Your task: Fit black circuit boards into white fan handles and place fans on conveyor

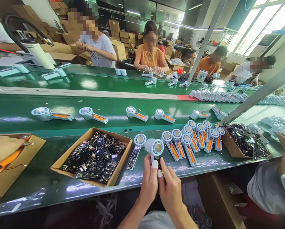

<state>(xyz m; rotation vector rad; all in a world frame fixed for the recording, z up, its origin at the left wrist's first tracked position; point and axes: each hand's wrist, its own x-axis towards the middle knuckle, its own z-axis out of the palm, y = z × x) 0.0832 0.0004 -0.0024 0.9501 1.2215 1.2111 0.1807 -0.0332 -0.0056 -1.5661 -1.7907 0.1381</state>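
Observation:
My left hand and my right hand are together at the near edge of the bench, both gripping a light-blue handheld fan. Its round head points up and away from me. A black circuit board shows at the handle between my fingers, partly hidden by them. White covers sit on the tips of my thumbs. Just left of my hands lies another fan with a black board in its handle. To the right stand several fans with orange cells in open handles.
A cardboard box of black circuit boards stands at left, and a second box of boards at right. Fans sit spaced along the green conveyor. Co-workers' arms reach in at both sides. A slanted metal post rises at right.

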